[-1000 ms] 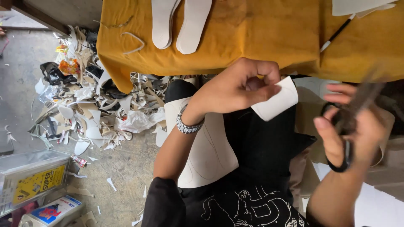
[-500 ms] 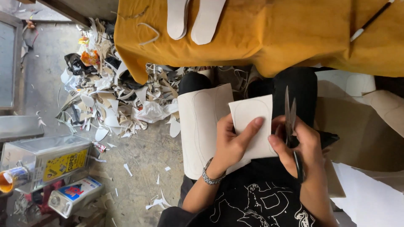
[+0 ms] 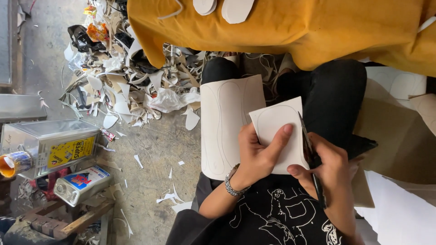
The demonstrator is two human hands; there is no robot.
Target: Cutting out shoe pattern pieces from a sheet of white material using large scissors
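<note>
Counted: one small white card sheet with a pencilled oval outline (image 3: 279, 134), one pair of dark-handled scissors (image 3: 310, 154), one larger white card sheet with traced sole outlines (image 3: 227, 124) across the lap, two white sole-shaped cutouts (image 3: 225, 7) far off on the mustard-yellow cloth (image 3: 295, 27), two metal cans (image 3: 50, 145) at left. Left hand (image 3: 259, 156) clamped on the small sheet's left edge, thumb on its face. Right hand (image 3: 329, 168) closed around the scissors, blade at the sheet's right edge.

The white matt card piece (image 3: 277, 131) looks smooth; the dark metal scissors (image 3: 309, 149) gleam dully; the mustard-yellow cloth (image 3: 295, 31) looks soft and napped; the silver tin can (image 3: 50, 145) shines.
</note>
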